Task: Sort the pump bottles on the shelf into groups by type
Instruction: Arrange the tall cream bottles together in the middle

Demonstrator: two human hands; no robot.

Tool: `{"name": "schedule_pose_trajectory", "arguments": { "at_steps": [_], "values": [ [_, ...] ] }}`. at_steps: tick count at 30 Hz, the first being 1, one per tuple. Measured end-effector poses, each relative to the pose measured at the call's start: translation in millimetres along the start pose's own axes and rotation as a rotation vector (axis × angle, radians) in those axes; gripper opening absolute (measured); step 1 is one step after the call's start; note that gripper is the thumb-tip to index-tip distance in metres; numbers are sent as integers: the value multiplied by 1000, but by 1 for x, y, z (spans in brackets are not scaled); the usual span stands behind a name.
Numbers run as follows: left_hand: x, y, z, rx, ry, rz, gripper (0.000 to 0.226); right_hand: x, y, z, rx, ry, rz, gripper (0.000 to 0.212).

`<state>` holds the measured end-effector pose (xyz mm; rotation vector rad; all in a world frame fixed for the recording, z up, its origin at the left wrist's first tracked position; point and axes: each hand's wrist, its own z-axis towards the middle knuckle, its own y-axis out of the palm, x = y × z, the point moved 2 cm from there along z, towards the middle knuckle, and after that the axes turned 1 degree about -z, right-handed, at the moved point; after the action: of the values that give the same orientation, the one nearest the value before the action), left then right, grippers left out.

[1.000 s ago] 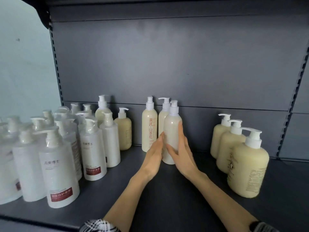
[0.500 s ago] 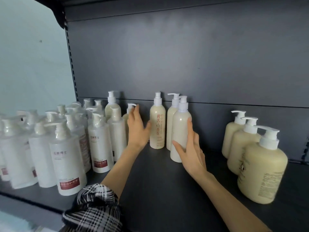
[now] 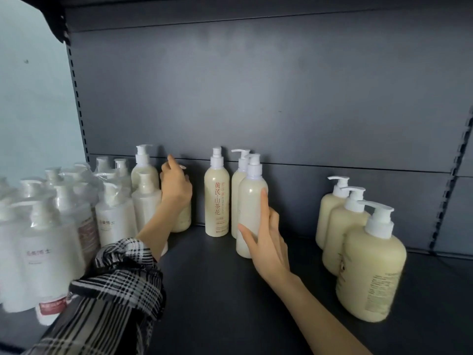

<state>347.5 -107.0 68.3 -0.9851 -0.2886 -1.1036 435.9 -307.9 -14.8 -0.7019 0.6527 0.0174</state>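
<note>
Since half a second ago my left hand [image 3: 176, 187] has reached further back onto the small cream bottle [image 3: 182, 219] standing stray beside the white bottles [image 3: 114, 219]; the back of the hand hides its fingers, so I cannot tell if they have closed. My right hand [image 3: 267, 242] lies with straight fingers, unclenched, against the front tall bottle [image 3: 252, 201] at the middle of the shelf [image 3: 204, 290], steadying it, I judge. Three round cream bottles [image 3: 371, 272] stand grouped at right, where the small one likely belongs.

A shop: dark metal shelf [image 3: 230, 290] with slotted uprights [image 3: 445, 201], ranks of identical pump bottles [image 3: 358, 239].
</note>
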Motion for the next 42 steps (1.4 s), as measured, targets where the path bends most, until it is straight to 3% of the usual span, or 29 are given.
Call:
{"name": "schedule_pose_trajectory", "arguments": {
  "at_steps": [3, 7, 16, 20, 25, 28, 35, 42],
  "values": [
    [7, -3, 4, -37, 92, 41, 32, -1, -3, -2, -6, -29, 3, 96],
    [26, -3, -2, -91, 177, 137, 30, -3, -6, -4, -25, -31, -2, 95],
    [26, -25, -13, -127, 150, 52, 25, -8, -15, -7, -48, -53, 6, 87],
    [22, -50, -24, -115, 273, 41, 15, -5, -17, -8, -44, -78, 14, 82],
    [31, -63, -45, -274, 294, -163, 6, -10, -19, -11, 128, -172, 36, 69],
    [42, -63, -58, -405, 228, -316, 12, -18, -24, -14, 238, -310, 8, 65],
    [78, -59, -86, -578, 268, -425, 5, -27, -15, -28, 45, -319, 236, 79],
    [87, -54, -95, -648, 284, -470, 18, -27, -13, -29, 222, -307, 158, 75]
  ]
}}
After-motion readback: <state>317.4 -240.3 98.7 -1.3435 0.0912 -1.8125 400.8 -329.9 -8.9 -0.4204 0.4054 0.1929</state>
